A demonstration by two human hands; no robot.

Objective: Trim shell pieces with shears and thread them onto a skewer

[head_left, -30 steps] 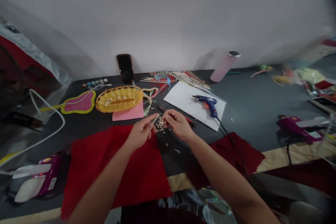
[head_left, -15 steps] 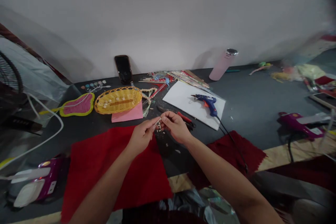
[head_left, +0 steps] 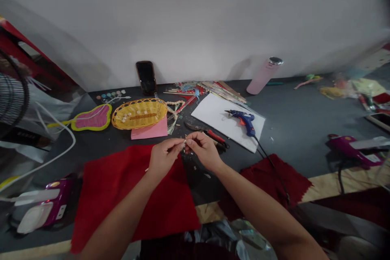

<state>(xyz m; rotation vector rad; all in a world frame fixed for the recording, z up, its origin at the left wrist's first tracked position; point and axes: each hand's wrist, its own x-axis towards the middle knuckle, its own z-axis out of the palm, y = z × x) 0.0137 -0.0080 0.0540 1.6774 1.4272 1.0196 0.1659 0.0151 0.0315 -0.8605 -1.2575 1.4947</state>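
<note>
hands together over the middle of a dark bench (head_left: 292, 124) — left hand (head_left: 163, 156) and right hand (head_left: 205, 152) meet fingertip to fingertip, pinching a tiny pale piece (head_left: 185, 141), its exact shape too small to tell. crumb-like pale bits (head_left: 195, 167) lie just beneath. soft red cloth (head_left: 106, 187) spills over the front edge; toward the back left sits an oval basket (head_left: 134, 125), glossy, yellow and woven — small whitish chunks (head_left: 124, 119) inside.

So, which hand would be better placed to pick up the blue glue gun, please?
Probably the right hand: it is nearer the glue gun, which lies on the white board to its right. The left hand is farther off.
</note>
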